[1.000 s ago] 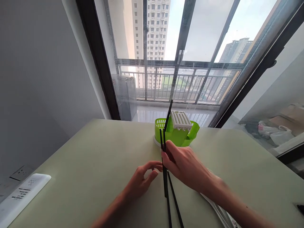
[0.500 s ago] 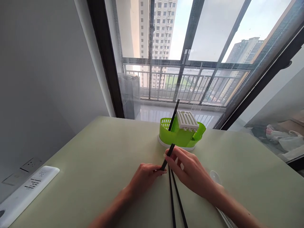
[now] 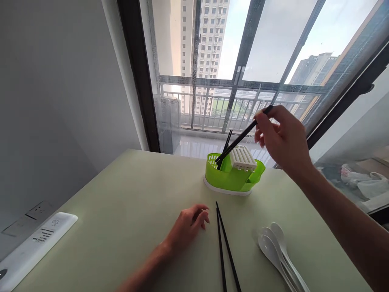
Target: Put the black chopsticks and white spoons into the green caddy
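I see a pale green table [image 3: 127, 211] set against a large window [image 3: 243, 61]. Toward its far edge stands a green cutlery holder [image 3: 232, 176] with a white slotted insert [image 3: 243, 158]; one black chopstick [image 3: 227, 142] already leans inside it. My right hand [image 3: 281, 140] is raised above the holder, fingers closed in a pinch on the upper end of a second black chopstick [image 3: 240, 140]. Its long axis slopes down and to the left, tip inside the holder's left compartment. My left hand [image 3: 188, 227] rests on the table, fingers loosely curled, holding nothing. Just beside it lie two more chopsticks [image 3: 225, 251], lengthwise toward me. White spoons [image 3: 278, 251] lie nearer right.
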Demonstrator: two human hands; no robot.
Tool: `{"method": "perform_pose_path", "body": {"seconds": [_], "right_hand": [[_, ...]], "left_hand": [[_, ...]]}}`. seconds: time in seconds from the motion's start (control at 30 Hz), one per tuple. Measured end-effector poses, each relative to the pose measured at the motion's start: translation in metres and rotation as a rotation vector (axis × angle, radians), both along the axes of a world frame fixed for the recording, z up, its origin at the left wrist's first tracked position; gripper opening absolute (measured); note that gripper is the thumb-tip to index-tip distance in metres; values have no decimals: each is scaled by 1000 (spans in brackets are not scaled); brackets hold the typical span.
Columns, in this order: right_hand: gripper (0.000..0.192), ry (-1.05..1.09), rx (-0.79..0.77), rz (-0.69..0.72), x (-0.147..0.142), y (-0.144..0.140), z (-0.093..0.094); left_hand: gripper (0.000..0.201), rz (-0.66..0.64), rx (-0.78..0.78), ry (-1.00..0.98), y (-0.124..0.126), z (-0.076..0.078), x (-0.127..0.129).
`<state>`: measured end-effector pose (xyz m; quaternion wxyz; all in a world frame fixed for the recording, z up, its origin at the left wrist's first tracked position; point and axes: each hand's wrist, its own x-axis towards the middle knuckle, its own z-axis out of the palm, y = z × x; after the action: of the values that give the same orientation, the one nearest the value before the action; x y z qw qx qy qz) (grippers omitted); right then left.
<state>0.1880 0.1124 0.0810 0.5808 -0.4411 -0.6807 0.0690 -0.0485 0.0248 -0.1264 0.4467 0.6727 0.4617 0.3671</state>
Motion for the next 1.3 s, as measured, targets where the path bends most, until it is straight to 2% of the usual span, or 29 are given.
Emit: {"method": "perform_pose_path", "body": {"seconds": [0.1, 0.27, 0.4, 0.5, 0.63, 0.7, 0.77, 0.87, 0.93, 1.0, 1.13, 1.3], "right_hand": [[22, -205, -115, -41, 0, 36, -7], [26, -438, -302, -26, -16, 78, -38], [25, -548, -367, -56, -25, 96, -51], [25, -531, -354, -133, -26, 98, -52], [34, -490, -198, -299, -27, 71, -41], [29, -498, -164, -284, -29, 45, -36], [22, -588, -237, -215, -31, 14, -38], [23, -875, -497, -35, -33, -33, -61], [29, -1085, -669, 30, -35, -60, -86], [28, -1204, -770, 67, -41, -81, -112], [27, -1232, -877, 121, -63, -102, -149], [35, -1162, -873, 123, -81, -96, -169]], "left_hand": [[38, -9, -6, 12, 0, -2, 0], [36, -18, -5, 29, 0, -2, 0], [33, -23, 1, 44, 0, -3, -1], [32, -29, -11, 38, 1, -2, -1], [30, -23, -23, 50, 1, 1, -1], [30, -21, -20, 51, 1, 2, 0], [30, -16, -19, 46, 0, 3, 0], [31, -9, -24, 49, 0, 4, 1], [32, -6, -18, 55, 0, 4, 2], [32, -1, -2, 63, 0, 3, 2], [32, 3, 13, 72, 1, 3, 3], [33, 10, 28, 84, 1, 6, 3]]}}
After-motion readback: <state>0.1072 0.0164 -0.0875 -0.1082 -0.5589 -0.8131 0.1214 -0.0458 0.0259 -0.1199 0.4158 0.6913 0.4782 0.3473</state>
